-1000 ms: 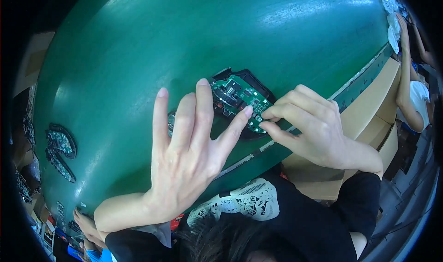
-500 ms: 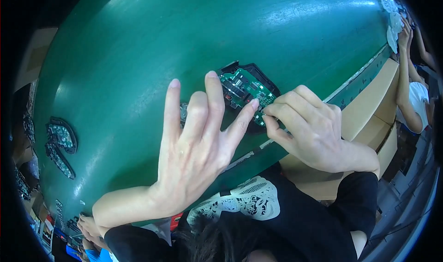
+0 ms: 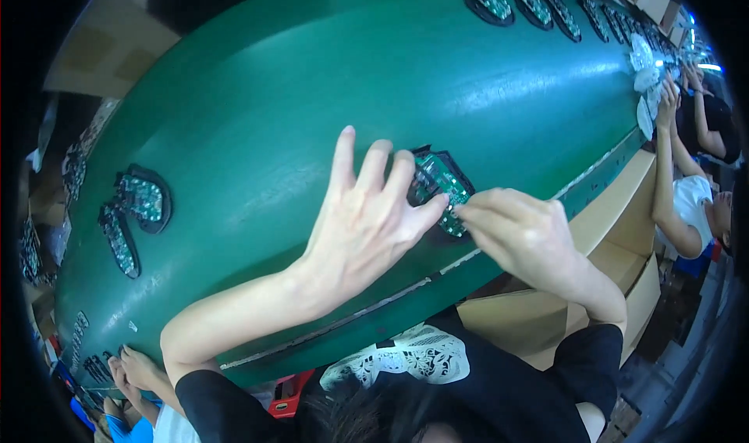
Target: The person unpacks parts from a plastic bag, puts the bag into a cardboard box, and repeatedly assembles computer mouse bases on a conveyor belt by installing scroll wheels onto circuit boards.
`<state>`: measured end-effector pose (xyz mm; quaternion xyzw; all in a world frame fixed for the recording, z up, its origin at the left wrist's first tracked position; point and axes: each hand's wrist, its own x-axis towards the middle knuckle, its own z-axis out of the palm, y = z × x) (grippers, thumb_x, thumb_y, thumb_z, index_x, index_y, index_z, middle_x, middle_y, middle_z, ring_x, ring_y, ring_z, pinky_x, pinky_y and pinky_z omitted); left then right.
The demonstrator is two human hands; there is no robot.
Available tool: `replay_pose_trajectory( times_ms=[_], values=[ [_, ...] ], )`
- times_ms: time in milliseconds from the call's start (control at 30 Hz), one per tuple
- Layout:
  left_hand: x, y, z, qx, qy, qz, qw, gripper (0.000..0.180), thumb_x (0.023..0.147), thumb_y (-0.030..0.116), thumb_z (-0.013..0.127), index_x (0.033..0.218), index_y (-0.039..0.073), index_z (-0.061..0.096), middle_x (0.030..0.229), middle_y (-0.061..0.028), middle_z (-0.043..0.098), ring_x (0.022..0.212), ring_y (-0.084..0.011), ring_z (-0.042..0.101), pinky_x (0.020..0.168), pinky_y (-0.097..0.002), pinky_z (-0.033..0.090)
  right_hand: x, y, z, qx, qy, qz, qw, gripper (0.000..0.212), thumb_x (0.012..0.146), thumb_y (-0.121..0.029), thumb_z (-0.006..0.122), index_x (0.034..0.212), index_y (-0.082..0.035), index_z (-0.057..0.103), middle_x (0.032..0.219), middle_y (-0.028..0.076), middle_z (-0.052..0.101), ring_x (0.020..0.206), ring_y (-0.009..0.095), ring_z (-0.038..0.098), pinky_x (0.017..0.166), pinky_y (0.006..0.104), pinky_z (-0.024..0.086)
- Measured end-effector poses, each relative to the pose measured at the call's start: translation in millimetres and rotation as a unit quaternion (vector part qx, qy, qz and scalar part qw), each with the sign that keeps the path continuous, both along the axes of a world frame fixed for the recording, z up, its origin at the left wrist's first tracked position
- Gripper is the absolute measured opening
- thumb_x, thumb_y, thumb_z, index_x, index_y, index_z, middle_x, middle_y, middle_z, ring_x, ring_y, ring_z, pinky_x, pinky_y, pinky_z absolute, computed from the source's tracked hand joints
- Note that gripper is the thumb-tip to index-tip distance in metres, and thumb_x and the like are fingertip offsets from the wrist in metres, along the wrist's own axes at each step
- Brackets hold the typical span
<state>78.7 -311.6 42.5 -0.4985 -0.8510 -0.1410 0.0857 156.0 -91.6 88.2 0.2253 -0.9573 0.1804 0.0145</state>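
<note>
A green circuit board (image 3: 450, 182) sits in a black plastic housing (image 3: 460, 170) on the green table (image 3: 281, 99), near its front edge. My left hand (image 3: 363, 220) grips the board's left side between thumb and index finger, with the thumb tip on its face. The other fingers stick up, apart from it. From the right, my right hand (image 3: 530, 236) pinches at the board's lower right edge. Its fingertips are pressed together there, and whatever they hold is too small to make out. Both hands partly cover the board.
Two similar board assemblies, one rounded (image 3: 146, 197) and one long (image 3: 119, 240), lie at the left. More assemblies (image 3: 488, 2) line the far right. An open cardboard box (image 3: 624, 248) stands below the right edge. Other people's hands (image 3: 136, 369) work at lower left, and a person's arm (image 3: 665, 170) at right.
The view has shifted, bringing the far row of assemblies into sight. My left index finger has come in against the board, and my right fingers remain pinched at its edge.
</note>
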Motion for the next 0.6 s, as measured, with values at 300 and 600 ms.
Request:
replay_pose_trajectory(
  times_ms=[300, 600],
  values=[
    [-138.4, -14.7, 2.4, 0.013, 0.085, 0.108, 0.99, 0.025, 0.089, 0.034, 0.07, 0.114, 0.029, 0.07, 0.123, -0.0121, 0.062, 0.124, -0.0387, 0.052, 0.103, -0.0588, 0.038, -11.2, -12.2, 15.2, -0.044, 0.045, -0.06, 0.996, 0.03, 0.08, 0.002, 0.074, 0.109, -0.004, 0.072, 0.095, 0.009, 0.069, 0.077, 0.025, 0.069, 0.065, 0.0338, 0.057],
    [-134.3, -119.4, 35.9, -0.063, 0.127, 0.153, 0.978, 0.062, 0.087, 0.044, 0.071, 0.145, 0.031, 0.051, 0.144, -0.0196, 0.049, 0.137, -0.0408, 0.041, 0.112, -0.0557, 0.034, -33.5, -43.3, 9.9, 0.0, 0.0, 0.076, 0.997, 0.055, 0.076, -0.001, 0.075, 0.128, -0.014, 0.065, 0.116, 0.007, 0.062, 0.092, 0.025, 0.063, 0.062, 0.0368, 0.057]
  ],
)
